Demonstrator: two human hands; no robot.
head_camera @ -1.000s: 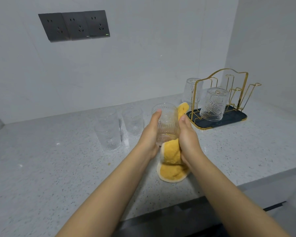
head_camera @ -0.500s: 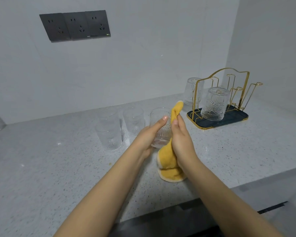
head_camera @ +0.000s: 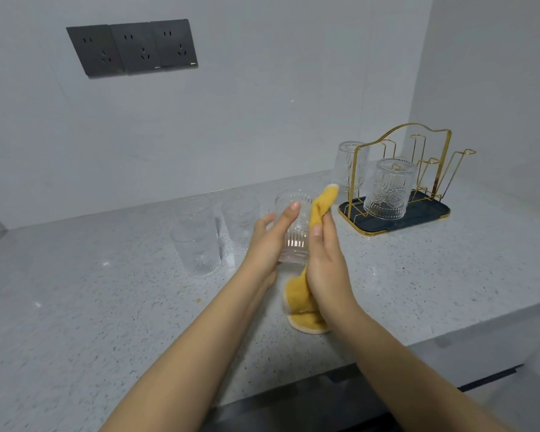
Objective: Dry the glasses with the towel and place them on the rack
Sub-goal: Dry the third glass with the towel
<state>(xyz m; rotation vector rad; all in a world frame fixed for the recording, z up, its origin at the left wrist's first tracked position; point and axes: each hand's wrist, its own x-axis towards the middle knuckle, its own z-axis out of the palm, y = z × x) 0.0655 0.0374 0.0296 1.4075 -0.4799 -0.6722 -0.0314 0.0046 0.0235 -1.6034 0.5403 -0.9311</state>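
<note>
My left hand point(head_camera: 270, 241) grips a ribbed clear glass point(head_camera: 293, 227) from its left side, upright above the counter. My right hand point(head_camera: 325, 260) holds a yellow towel point(head_camera: 320, 205) against the glass's right side; the towel's lower end point(head_camera: 301, 307) hangs down to the counter. A gold wire rack point(head_camera: 399, 169) on a dark tray point(head_camera: 430, 215) stands at the right, with one glass upside down point(head_camera: 388, 188) on it and another inverted glass point(head_camera: 348, 165) behind its left side.
Three more clear glasses stand on the speckled counter to the left: one point(head_camera: 197, 249), one behind it point(head_camera: 194, 210) and one point(head_camera: 240, 221) nearer my left hand. Dark wall sockets point(head_camera: 131, 46) sit above. The counter's front edge point(head_camera: 449, 335) runs below my arms.
The glass has dropped a little from its higher position a second ago and my left hand has turned round it. The towel has slid to the glass's right side.
</note>
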